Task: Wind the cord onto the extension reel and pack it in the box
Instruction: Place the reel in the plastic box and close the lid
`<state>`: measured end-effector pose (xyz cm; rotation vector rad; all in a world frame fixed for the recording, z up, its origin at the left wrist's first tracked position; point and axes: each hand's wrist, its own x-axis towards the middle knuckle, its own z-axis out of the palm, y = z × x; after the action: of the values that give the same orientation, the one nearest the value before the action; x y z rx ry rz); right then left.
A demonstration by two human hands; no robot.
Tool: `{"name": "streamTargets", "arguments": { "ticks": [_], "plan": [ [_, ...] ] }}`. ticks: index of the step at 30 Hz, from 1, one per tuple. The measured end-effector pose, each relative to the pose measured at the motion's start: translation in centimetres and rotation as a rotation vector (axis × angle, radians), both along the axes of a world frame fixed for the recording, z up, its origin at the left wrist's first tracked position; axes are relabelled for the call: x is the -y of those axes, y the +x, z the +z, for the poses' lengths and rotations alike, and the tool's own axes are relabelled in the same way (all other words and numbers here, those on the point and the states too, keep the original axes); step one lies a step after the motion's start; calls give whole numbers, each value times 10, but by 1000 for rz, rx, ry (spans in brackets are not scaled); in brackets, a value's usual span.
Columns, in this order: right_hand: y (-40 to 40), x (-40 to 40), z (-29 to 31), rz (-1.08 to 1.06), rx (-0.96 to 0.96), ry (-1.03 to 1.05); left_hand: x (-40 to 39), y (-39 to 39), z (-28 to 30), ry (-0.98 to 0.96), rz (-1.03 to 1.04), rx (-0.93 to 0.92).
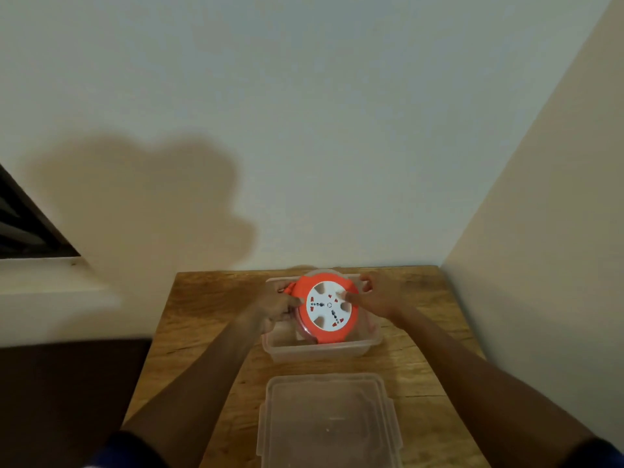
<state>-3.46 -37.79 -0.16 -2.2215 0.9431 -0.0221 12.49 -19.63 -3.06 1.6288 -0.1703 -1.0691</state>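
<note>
The orange extension reel sits tilted in the clear box near the table's far edge, its rear still propped above the rim, so packing looks under way. The left hand grips its left rim and the right hand its right side; next it likely needs levelling and seating flat before the lid, lying toward the near edge, goes on

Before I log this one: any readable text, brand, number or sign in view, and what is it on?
None can be read.
Extension reel: the white face shows only socket holes and orange marks; no lettering resolves.
Clear box: no label visible.
Clear lid: faint specks in the middle, too blurred to tell if they are text.
Wooden table and walls: no writing.
</note>
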Motion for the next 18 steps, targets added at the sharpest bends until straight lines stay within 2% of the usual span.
{"name": "streamTargets", "arguments": {
  "ticks": [4,9,14,18],
  "plan": [
    [14,-1,-11,239,-139,-192,-4,2,-9,27,-51,52],
    [18,-4,-25,326,-263,-473,-2,-10,-14,141,-156,157],
    [15,-10,-34,287,-224,-454,1,-16,-20,194,-145,215],
    [12,-12,-29,268,-183,-442,3,-25,-21,273,-180,489]
  ]
}}
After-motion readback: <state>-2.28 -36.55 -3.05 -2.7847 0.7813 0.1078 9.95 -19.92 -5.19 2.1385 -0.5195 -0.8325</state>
